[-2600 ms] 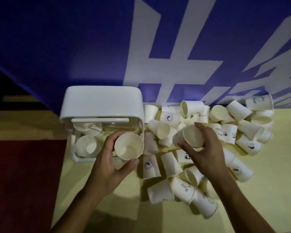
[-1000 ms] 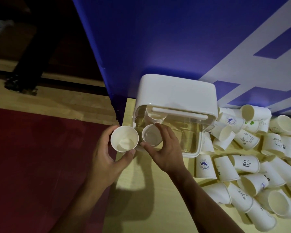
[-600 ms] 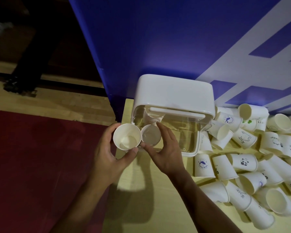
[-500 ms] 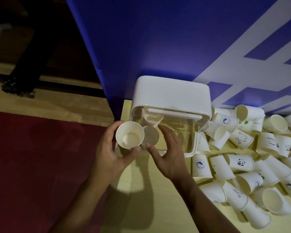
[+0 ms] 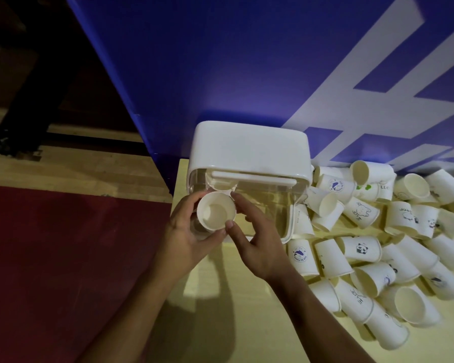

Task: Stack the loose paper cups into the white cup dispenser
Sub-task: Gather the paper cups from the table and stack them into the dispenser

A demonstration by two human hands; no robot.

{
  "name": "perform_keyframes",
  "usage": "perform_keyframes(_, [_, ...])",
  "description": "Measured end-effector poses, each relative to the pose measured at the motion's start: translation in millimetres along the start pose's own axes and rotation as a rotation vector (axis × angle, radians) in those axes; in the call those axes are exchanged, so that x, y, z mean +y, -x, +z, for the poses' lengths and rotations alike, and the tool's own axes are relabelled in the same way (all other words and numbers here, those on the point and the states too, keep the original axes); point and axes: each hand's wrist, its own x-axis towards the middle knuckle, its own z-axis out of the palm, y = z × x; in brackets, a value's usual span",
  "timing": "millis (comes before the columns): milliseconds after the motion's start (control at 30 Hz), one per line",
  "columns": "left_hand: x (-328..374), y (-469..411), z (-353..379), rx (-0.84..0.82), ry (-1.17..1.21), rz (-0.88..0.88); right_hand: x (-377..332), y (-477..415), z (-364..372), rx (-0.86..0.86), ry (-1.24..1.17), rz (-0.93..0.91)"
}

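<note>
Though it's held, cup (image 5: pixel 215 214) base hides.

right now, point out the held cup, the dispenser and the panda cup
held cup (image 5: pixel 215 213): head view, on its inner bottom
dispenser (image 5: pixel 249 150): head view, on its white top
panda cup (image 5: pixel 362 249): head view, on the panda print on its side
</note>
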Motion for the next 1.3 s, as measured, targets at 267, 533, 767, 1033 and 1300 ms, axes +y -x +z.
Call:
perform_keyframes(267, [-24, -6, 9, -0.016, -0.168, -0.043, 22, -8, 11, -0.014, 0.133, 0.001])
perform_keyframes(533, [-37, -9, 14, -0.05, -0.168, -0.118, 29, -11, 15, -0.085, 0.209, 0.092])
perform_keyframes(767, [-32, -6, 11, -0.08, -0.192, -0.145, 30, -9, 13, -0.077, 0.218, 0.117])
perform_keyframes(1033, [29, 3, 12, 0.02, -0.234, 0.049, 29, 21, -57, 0.036, 0.213, 0.125])
perform_keyframes(1300, [117, -45, 135, -0.236, -0.253, 0.265, 60, 41, -181, 0.221, 0.236, 0.181])
